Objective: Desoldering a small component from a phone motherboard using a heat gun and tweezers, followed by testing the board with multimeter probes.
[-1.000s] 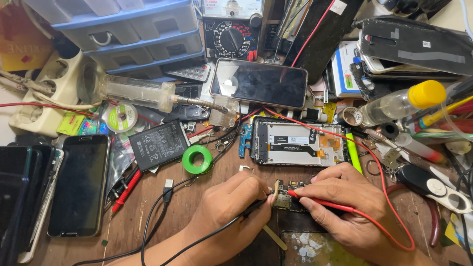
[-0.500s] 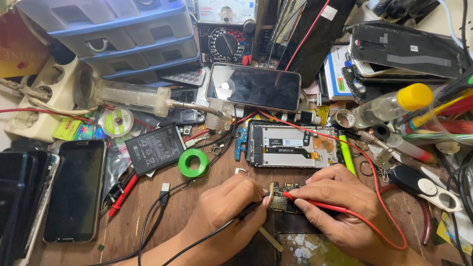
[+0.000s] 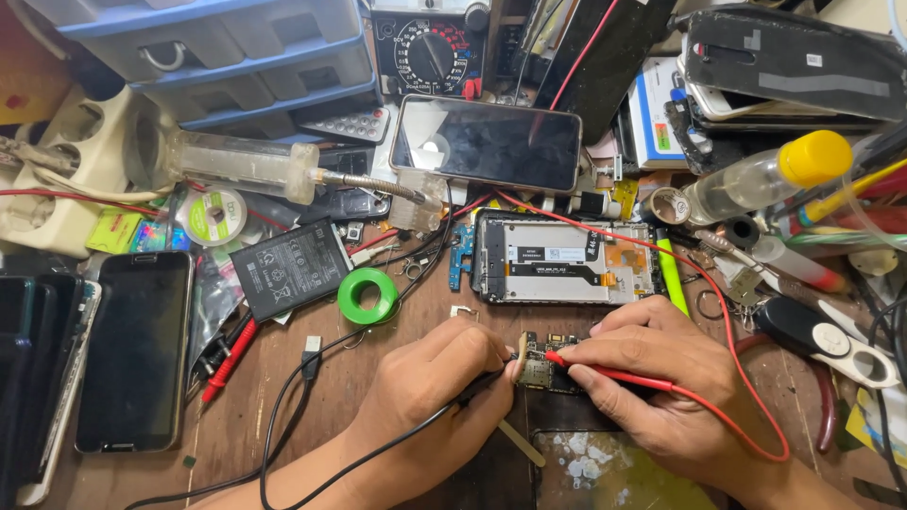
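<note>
My left hand (image 3: 435, 387) grips a black test probe (image 3: 477, 387), tip down on a small phone circuit board (image 3: 546, 364) lying on the wooden bench. My right hand (image 3: 661, 378) grips a red test probe (image 3: 614, 375) whose tip touches the same board from the right. The red lead (image 3: 746, 378) loops around my right wrist and runs back toward an analogue multimeter (image 3: 430, 42) at the far edge. Just beyond the board lies an opened phone frame (image 3: 567, 260) with its insides showing.
A phone with a dark screen (image 3: 487, 142) lies beyond the frame. A black battery (image 3: 288, 269), a green tape roll (image 3: 368, 296) and two dark phones (image 3: 137, 349) lie left. A blue drawer unit (image 3: 236, 57), a yellow-capped bottle (image 3: 765, 175) and scissors (image 3: 831, 340) crowd the edges.
The view has shifted slightly lower and left over the bench. Both hands stay on the board with their probes, the tips barely moving.
</note>
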